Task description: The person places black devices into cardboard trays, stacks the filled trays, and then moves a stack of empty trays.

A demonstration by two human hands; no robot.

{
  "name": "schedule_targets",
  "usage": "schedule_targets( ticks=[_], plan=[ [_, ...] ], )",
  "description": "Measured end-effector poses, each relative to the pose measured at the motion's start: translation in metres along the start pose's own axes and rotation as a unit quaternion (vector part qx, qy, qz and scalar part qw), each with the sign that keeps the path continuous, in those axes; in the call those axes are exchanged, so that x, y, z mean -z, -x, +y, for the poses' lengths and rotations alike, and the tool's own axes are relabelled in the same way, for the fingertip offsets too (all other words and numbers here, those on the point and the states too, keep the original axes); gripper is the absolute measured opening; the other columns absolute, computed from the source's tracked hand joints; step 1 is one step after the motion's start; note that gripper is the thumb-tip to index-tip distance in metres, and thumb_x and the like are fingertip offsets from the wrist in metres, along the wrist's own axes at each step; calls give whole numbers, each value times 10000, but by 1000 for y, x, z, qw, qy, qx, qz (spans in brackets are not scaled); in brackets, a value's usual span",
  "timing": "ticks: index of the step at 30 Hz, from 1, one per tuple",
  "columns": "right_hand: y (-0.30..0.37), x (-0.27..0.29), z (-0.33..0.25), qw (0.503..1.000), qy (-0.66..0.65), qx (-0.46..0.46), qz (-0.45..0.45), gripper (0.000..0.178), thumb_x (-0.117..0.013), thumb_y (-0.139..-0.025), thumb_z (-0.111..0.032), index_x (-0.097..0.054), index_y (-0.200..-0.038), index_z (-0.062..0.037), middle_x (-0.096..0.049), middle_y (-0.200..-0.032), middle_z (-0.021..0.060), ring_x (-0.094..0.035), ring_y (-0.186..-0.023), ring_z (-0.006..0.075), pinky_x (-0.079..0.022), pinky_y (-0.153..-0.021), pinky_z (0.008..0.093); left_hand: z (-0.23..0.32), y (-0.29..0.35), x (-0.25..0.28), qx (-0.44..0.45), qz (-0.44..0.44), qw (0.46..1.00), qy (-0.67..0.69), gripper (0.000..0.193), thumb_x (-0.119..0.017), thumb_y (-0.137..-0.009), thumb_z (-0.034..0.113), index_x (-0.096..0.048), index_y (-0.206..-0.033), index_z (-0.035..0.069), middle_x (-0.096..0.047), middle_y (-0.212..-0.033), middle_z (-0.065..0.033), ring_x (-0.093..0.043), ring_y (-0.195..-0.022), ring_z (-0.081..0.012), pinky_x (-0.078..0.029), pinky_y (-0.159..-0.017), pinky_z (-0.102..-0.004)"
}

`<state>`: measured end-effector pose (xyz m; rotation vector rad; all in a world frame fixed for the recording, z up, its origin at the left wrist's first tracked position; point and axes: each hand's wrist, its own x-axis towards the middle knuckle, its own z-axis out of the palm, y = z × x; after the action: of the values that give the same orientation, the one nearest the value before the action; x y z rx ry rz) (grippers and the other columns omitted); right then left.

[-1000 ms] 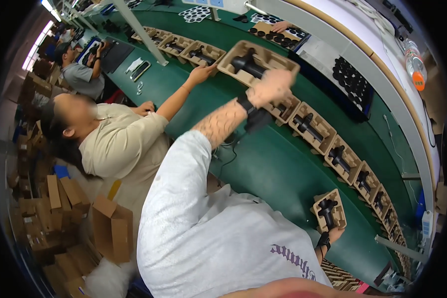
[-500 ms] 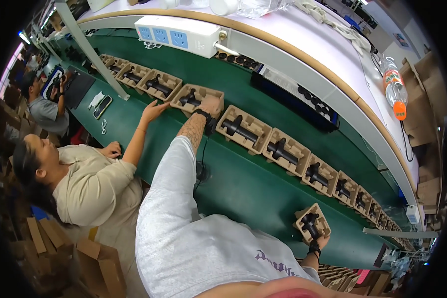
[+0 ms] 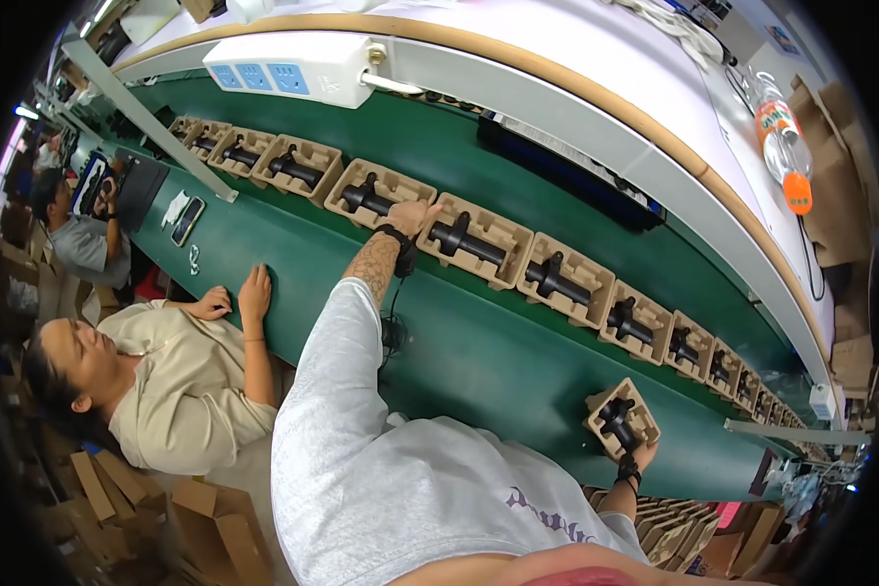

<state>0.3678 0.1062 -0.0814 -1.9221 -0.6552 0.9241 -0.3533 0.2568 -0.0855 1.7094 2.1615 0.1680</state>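
My left hand point(image 3: 412, 217) reaches across the bench to a row of brown moulded-pulp trays. Its fingers are curled at the touching ends of one tray point(image 3: 344, 207) and the tray point(image 3: 498, 276) right of it, apparently gripping the wall; the fingertips are partly hidden. Each of these trays cradles a black tubular part with a side stub, such as this one point(image 3: 467, 241). Low on the right, my right hand point(image 3: 645, 455) is closed on the near edge of a separate pulp tray point(image 3: 643, 414), tilted over the bench, with a similar black part point(image 3: 615, 420) inside.
The row runs along the green bench point(image 3: 479, 342) both ways. Behind it stand a dark bin point(image 3: 557, 166) and a shelf carrying a white power strip point(image 3: 288, 70) and a plastic bottle point(image 3: 783, 146). At left sits a co-worker point(image 3: 186, 381), hands on the bench near a phone point(image 3: 188, 222).
My left hand has shifted from inside a tray's right end to the join with the neighbouring tray. The co-worker's hand has drawn back from the row onto the bench. My right hand keeps its tray.
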Motion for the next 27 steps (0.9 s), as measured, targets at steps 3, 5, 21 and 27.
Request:
schedule_targets(
  ticks=[3, 5, 21, 27],
  plan=[
    [-3, 4, 8, 1000, 3, 26, 4, 258, -438, -879, -26, -471, -1135, -28, -566, -1018, 139, -601, -834, 261, -525, -677, 379, 8, 1, -26, 8, 15, 1000, -26, 491, -449, -889, 422, -510, -1035, -43, -639, -874, -227, -629, -843, -356, -485, -744, -449],
    [1, -5, 6, 999, 14, 40, 8, 247, -428, -883, -24, -478, -1125, -21, -569, -1009, 137, -604, -835, 259, -521, -689, 376, 24, -4, -32, 53, 5, 995, -79, 466, -623, -788, 134, -398, -1128, -90, -638, -815, -238, -652, -745, -339, -518, -654, -415],
    [-14, -15, 23, 962, 203, 20, -179, 313, -559, -710, -149, -573, -871, 119, -604, -733, 158, -579, -606, 200, -453, -506, 348, 181, 101, 81, -445, -83, 880, 145, 378, -465, -868, 334, -594, -890, -20, -607, -827, -185, -547, -692, -358, -426, -639, -430],
    [9, -55, -2, 949, 68, -88, -296, 396, -570, -737, -155, -522, -1078, 40, -604, -858, 147, -638, -656, 245, -550, -542, 329, 300, 276, 167, -570, -107, 799, 159, 312, -487, -855, 293, -561, -982, 18, -620, -840, -168, -583, -786, -359, -469, -693, -437]
  ],
)
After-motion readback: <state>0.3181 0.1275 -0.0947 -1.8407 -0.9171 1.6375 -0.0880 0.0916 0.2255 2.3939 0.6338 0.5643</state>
